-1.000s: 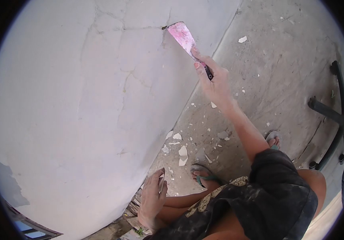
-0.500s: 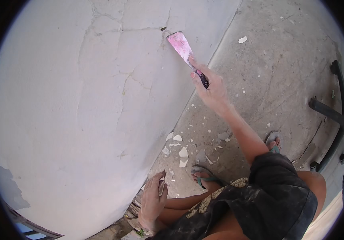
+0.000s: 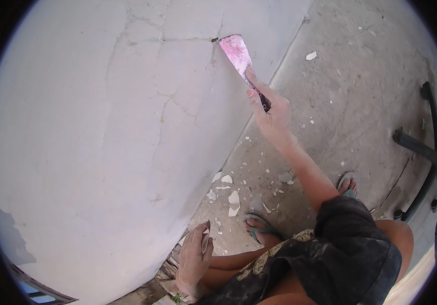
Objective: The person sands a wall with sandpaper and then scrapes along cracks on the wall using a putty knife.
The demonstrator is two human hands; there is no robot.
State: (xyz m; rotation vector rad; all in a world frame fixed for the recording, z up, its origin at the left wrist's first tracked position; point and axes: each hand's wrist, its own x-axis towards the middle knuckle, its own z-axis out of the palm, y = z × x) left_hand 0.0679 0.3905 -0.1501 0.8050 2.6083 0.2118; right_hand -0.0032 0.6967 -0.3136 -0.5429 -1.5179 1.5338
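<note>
My right hand (image 3: 274,114) is closed round the dark handle of a putty knife (image 3: 237,55). Its wide blade is smeared pink and white and points up and left. The blade's tip lies at a cracked white wall (image 3: 101,137), just right of a small dark hole (image 3: 214,39); whether it touches cannot be told. Low in the view, my left hand (image 3: 193,259) is closed on a folded brown sheet (image 3: 206,235) that looks like sandpaper, near the wall's foot. Fingers cover much of the sheet.
White flakes (image 3: 233,202) of wall coating lie scattered over the concrete floor (image 3: 330,96), near my sandalled feet (image 3: 261,227). A dark chair base (image 3: 422,145) with castors stands at the right. Wood scraps (image 3: 166,269) lie along the wall's foot.
The putty knife has shifted slightly right and up in view, its blade turned a little more upright, now beside the hole rather than below it. My left hand stays about where it was.
</note>
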